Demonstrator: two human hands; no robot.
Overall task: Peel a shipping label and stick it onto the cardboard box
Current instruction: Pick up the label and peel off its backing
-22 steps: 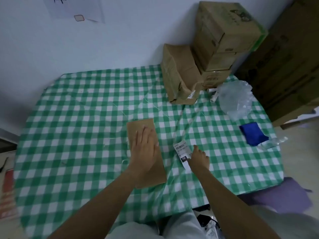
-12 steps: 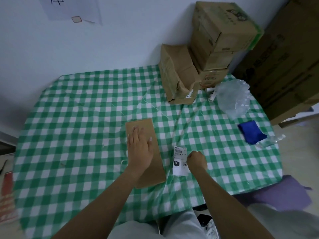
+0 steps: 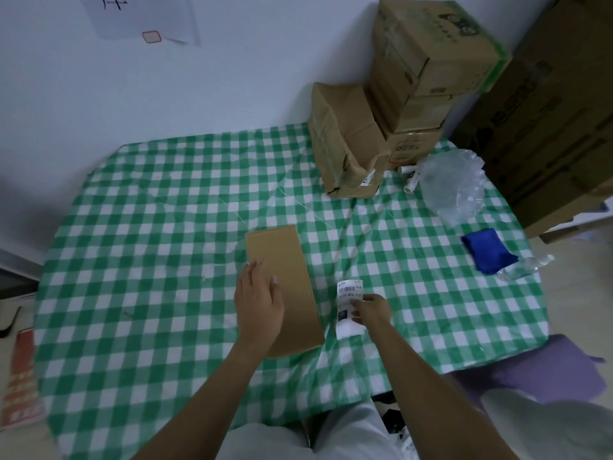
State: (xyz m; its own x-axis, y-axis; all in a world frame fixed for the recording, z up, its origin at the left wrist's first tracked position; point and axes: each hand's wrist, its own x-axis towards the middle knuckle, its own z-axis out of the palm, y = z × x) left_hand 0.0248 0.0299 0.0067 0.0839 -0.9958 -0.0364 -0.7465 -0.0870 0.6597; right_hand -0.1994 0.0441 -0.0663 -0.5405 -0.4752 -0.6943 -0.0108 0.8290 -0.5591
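— Where is the shipping label [image 3: 349, 305]?
— On the green-checked surface [image 3: 149, 247], just right of the flat cardboard box [image 3: 282, 280]; the right hand [image 3: 373, 310] has its grip pinched on the label's right edge.
— And the left hand [image 3: 258, 302]?
— Grip released, fingers spread, over the box's left side.

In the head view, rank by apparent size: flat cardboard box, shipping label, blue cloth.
1. Flat cardboard box, clearly largest.
2. Blue cloth and shipping label look similar; the right hand hides part of the label, so no ranking.
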